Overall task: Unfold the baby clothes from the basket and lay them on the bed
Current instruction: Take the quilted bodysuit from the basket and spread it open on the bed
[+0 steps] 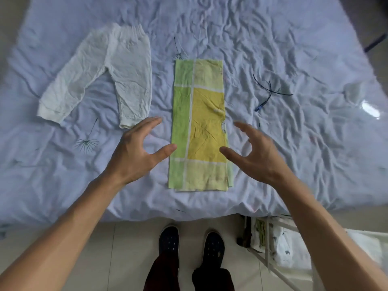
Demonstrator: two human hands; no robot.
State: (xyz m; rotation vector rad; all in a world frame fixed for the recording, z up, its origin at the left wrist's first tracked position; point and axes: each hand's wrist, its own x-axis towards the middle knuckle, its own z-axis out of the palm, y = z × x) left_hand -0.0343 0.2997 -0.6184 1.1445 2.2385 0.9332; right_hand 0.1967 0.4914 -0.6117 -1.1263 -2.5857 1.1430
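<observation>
The bed's (294, 143) near edge runs across the lower middle of the frame, and wrinkled sheet stretches wide at centre right and along the top. One green-and-yellow cloth (201, 127), folded into a long strip with pale bands, lies flat at centre, close to that edge. One pair of white baby trousers (117, 76) lies spread out at upper left. The left hand (136, 150) and the right hand (258, 152) flank the strip, fingers spread, gripping nothing. One basket (267, 238) stands at lower right.

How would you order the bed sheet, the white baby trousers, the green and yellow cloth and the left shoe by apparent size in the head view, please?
1. bed sheet
2. white baby trousers and green and yellow cloth, too alike to rank
3. left shoe, farther off on the floor
</observation>
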